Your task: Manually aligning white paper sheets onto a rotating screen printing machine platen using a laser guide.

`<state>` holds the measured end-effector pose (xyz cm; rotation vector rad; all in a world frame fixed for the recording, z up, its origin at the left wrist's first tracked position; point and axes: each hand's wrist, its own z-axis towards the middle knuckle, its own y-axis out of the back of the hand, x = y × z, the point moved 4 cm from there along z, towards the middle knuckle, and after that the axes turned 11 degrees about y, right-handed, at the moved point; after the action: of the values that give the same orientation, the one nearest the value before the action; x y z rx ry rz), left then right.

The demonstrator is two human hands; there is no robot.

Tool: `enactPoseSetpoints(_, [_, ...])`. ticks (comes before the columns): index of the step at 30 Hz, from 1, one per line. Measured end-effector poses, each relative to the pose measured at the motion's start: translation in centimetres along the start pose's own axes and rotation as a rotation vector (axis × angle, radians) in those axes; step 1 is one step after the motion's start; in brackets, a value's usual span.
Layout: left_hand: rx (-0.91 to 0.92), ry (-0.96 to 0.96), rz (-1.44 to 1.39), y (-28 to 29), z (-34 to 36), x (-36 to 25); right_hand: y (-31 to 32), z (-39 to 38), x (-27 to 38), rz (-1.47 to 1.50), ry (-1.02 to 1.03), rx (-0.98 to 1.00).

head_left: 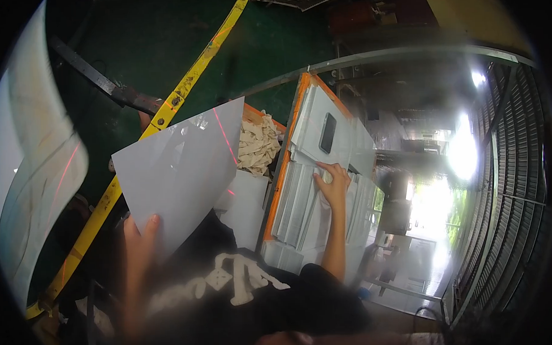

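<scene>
My left hand (139,235) is closed on the near edge of a large, smooth light-grey sheet (178,170), with the thumb on its upper face. The sheet is tilted, and a thin red light line crosses it. On the right, my right hand (333,181) rests with thumb and forefinger apart at the top of some stacked white sheets (293,199). The undersides of its fingers are partly hidden. Just beyond that hand, a dark smartphone (328,133) lies on a white surface with an orange edge (281,172).
A yellow metal bar (188,84) runs diagonally on the left. Beyond it hangs a curved, glossy sheet (35,156). Cream-coloured strips (258,143) are heaped in an orange-edged container between my hands. A metal rail (399,55) borders the far side, above a green floor (143,37).
</scene>
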<state>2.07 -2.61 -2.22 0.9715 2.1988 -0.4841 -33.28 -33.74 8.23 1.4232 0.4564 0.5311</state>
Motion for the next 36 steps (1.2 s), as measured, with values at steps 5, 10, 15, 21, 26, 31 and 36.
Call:
enactPoseSetpoints(5, [-0.025,-0.023,0.002,-0.5,-0.2,0.0,1.0,0.3,0.5,-0.078,0.044,-0.044])
enactPoseSetpoints(10, [0.024,-0.001,0.078,0.1,0.9,1.7,0.4,0.3,0.3,0.006,-0.032,0.009])
enactPoseSetpoints(15, [0.020,-0.021,0.076,-0.2,0.1,0.5,0.5,0.2,0.1,0.048,-0.052,0.011])
enactPoseSetpoints(21, [0.009,-0.006,0.079,-0.3,0.2,1.0,-0.7,0.1,-0.8,0.100,0.108,-0.170])
enactPoseSetpoints(26, [-0.049,-0.145,0.113,-0.4,0.5,1.0,-0.7,0.8,0.4,0.285,0.051,-0.329])
enactPoseSetpoints(31, [0.160,-0.025,0.022,-0.6,1.3,0.0,-2.2,2.7,2.3,0.281,0.016,-0.244])
enactPoseSetpoints(36, [0.187,-0.017,-0.093,-0.8,0.5,-2.8,-5.4,4.4,4.9,0.180,0.244,-0.125])
